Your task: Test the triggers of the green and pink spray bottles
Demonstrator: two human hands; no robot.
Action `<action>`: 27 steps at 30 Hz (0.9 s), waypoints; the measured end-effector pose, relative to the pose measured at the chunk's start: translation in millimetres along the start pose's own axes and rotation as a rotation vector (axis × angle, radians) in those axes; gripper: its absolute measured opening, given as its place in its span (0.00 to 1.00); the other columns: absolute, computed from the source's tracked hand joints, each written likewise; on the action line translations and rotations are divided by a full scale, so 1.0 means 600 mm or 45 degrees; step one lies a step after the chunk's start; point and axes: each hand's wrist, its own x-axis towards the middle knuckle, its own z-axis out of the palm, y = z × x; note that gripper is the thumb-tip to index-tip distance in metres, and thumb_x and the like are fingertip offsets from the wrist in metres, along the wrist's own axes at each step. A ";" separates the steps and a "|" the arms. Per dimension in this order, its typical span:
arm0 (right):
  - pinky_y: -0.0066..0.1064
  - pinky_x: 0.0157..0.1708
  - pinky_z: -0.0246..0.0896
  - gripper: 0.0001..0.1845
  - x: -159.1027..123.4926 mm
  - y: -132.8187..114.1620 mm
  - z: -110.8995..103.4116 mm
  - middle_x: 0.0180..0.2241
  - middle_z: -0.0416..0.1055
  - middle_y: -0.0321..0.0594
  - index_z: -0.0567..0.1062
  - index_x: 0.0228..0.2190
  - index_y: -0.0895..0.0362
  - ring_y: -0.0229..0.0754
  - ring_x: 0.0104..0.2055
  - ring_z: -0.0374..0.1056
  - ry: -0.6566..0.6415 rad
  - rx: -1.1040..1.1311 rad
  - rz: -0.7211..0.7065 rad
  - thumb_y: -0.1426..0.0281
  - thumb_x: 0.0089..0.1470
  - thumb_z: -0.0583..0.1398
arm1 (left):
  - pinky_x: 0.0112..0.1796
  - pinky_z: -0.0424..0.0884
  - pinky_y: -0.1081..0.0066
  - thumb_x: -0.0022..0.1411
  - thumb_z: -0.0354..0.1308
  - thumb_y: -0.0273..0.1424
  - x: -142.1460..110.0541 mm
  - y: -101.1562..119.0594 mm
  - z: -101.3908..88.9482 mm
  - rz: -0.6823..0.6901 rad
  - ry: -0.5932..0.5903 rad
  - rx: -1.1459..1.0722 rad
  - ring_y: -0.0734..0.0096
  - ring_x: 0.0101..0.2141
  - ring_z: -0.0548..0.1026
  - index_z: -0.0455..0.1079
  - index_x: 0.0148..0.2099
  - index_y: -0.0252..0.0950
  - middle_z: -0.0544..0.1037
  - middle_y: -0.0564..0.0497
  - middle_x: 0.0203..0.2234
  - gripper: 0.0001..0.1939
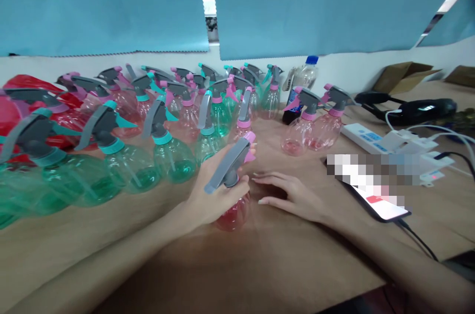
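A pink spray bottle (233,214) with a grey and pink trigger head stands upright at the middle of the table. My left hand (210,190) is wrapped round its neck, below the trigger head. Just to the right, my right hand (293,193) rests low over the table with its fingers stretched toward the bottle, apart from it. Left of my left hand is a green spray bottle (178,163) with a teal collar. Two more pink spray bottles, one of them the nearer pink bottle (295,136), stand behind my right hand.
Rows of several green and pink spray bottles fill the left and back. A drink bottle (308,74) with a blue cap stands near the wall. To the right are a phone (393,212) on a cable, a white power strip (361,137), black headphones (426,109) and a cardboard box (401,76).
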 end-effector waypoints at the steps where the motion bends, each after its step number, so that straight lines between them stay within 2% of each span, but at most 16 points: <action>1: 0.43 0.53 0.63 0.24 0.000 -0.005 -0.003 0.51 0.72 0.43 0.69 0.53 0.50 0.48 0.53 0.68 0.049 0.046 0.011 0.57 0.56 0.60 | 0.31 0.71 0.68 0.52 0.53 0.25 0.000 -0.001 0.003 0.008 0.002 -0.044 0.69 0.27 0.73 0.68 0.48 0.43 0.74 0.54 0.29 0.19; 3: 0.41 0.48 0.67 0.22 0.001 -0.013 -0.010 0.46 0.75 0.41 0.71 0.49 0.50 0.47 0.48 0.71 0.142 0.116 0.019 0.57 0.53 0.63 | 0.33 0.72 0.67 0.53 0.54 0.24 0.001 -0.002 0.011 -0.002 0.008 -0.131 0.69 0.28 0.73 0.67 0.50 0.43 0.75 0.53 0.34 0.21; 6: 0.41 0.46 0.67 0.23 0.002 -0.023 -0.020 0.44 0.75 0.42 0.71 0.46 0.51 0.47 0.46 0.72 0.232 0.147 -0.011 0.56 0.51 0.64 | 0.34 0.73 0.66 0.53 0.55 0.24 0.011 -0.001 0.028 -0.047 0.034 -0.183 0.70 0.27 0.73 0.67 0.51 0.42 0.76 0.52 0.36 0.22; 10: 0.44 0.49 0.64 0.34 0.001 -0.036 -0.043 0.48 0.71 0.45 0.65 0.51 0.52 0.50 0.50 0.68 0.252 0.104 -0.029 0.53 0.45 0.67 | 0.32 0.72 0.68 0.53 0.56 0.24 0.037 0.006 0.064 -0.011 0.057 -0.198 0.71 0.27 0.73 0.67 0.47 0.37 0.75 0.52 0.33 0.17; 13: 0.45 0.52 0.63 0.40 -0.004 -0.045 -0.064 0.52 0.66 0.47 0.61 0.53 0.53 0.52 0.54 0.65 0.245 0.066 0.016 0.52 0.42 0.68 | 0.37 0.72 0.65 0.55 0.56 0.25 0.064 0.012 0.099 0.042 0.033 -0.229 0.69 0.32 0.73 0.64 0.52 0.36 0.75 0.49 0.39 0.20; 16: 0.46 0.49 0.65 0.39 -0.012 -0.044 -0.080 0.50 0.67 0.48 0.62 0.50 0.54 0.54 0.51 0.66 0.303 0.011 0.134 0.52 0.42 0.68 | 0.40 0.72 0.63 0.58 0.55 0.26 0.091 0.016 0.134 0.047 -0.012 -0.306 0.67 0.37 0.74 0.60 0.57 0.39 0.74 0.46 0.45 0.24; 19: 0.48 0.47 0.66 0.35 -0.016 -0.033 -0.086 0.48 0.68 0.49 0.63 0.48 0.54 0.54 0.50 0.67 0.390 -0.050 0.213 0.52 0.44 0.67 | 0.44 0.72 0.60 0.60 0.57 0.31 0.116 0.018 0.156 0.047 -0.034 -0.362 0.62 0.43 0.74 0.58 0.57 0.38 0.71 0.43 0.49 0.24; 24: 0.50 0.49 0.63 0.28 -0.005 -0.012 -0.088 0.48 0.69 0.48 0.63 0.48 0.53 0.55 0.51 0.66 0.441 -0.121 0.169 0.56 0.50 0.64 | 0.51 0.66 0.53 0.57 0.62 0.38 0.146 0.027 0.154 0.079 -0.092 -0.279 0.54 0.52 0.69 0.56 0.60 0.39 0.68 0.42 0.54 0.31; 27: 0.48 0.47 0.64 0.27 0.006 0.000 -0.093 0.44 0.70 0.47 0.63 0.48 0.53 0.53 0.49 0.67 0.441 -0.144 0.144 0.57 0.50 0.64 | 0.55 0.62 0.49 0.55 0.63 0.37 0.142 0.033 0.135 0.014 -0.170 -0.172 0.48 0.59 0.62 0.45 0.66 0.40 0.60 0.38 0.61 0.43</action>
